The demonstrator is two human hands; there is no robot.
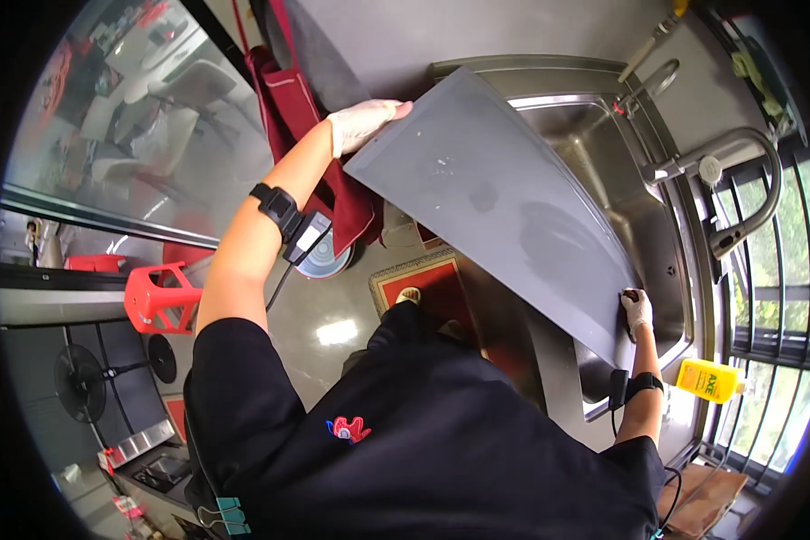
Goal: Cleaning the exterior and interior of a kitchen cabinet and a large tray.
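A large flat grey panel [493, 196] with wet-looking patches is held slantwise over the stainless-steel sink [675, 270]. My left hand [364, 125], in a thin whitish glove, grips its upper left edge near a corner. At the lower right end, my right hand [638, 312], gloved too, is closed on a small dark thing against the panel's edge; what that is cannot be told. A curved pull-down faucet [769, 169] stands at the sink's right side, with a smaller tap [661, 77] above it.
A yellow AXE bottle [709, 380] stands by the sink's near right corner. A dark red apron [297, 101] hangs left of the panel, above a blue-grey basin [325, 256]. A red stool [162, 297] is at the left. A red mat [428, 290] lies on the floor.
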